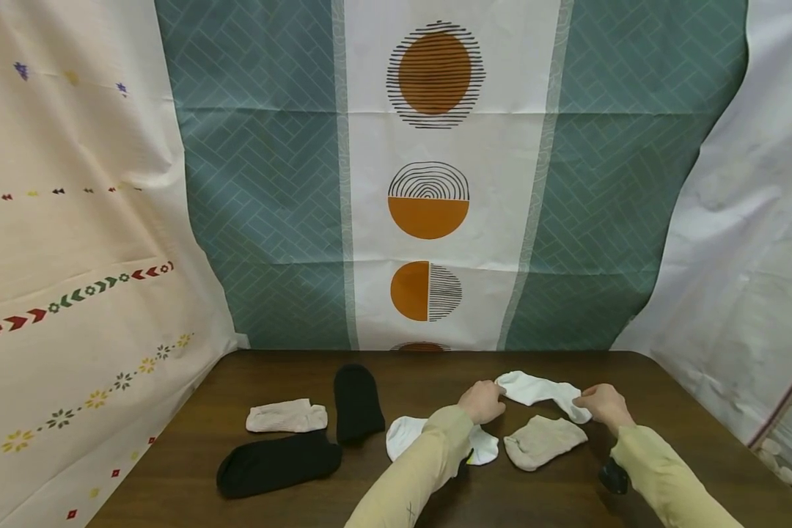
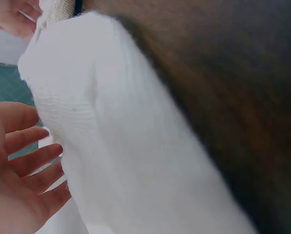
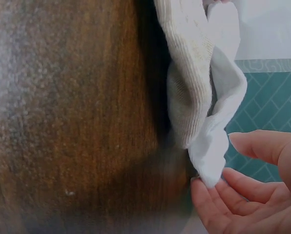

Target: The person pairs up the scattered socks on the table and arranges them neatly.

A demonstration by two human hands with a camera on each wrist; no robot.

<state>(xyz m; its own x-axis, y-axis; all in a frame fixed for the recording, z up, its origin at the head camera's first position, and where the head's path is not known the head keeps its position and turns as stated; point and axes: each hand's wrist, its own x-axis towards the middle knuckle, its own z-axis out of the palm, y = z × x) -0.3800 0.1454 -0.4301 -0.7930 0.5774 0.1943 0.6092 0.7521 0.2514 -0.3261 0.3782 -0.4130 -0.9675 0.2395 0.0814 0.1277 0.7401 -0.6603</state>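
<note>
On the table, three socks lie left; right of the left arm, one sock lies before another sock, which spans between left hand and right hand

Two black socks, two white socks, two beige socks, two hands

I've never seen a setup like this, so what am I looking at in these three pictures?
There's no machine here, just a person's bare left hand and right hand. The wide picture comes from a camera worn on the head; the two close ones come from cameras on the wrists. On the brown table lie two black socks, a pinkish sock, a beige sock and a white sock partly hidden by the left arm. Another white sock lies between the hands. The right fingers touch its end, without a clear grip.
</note>
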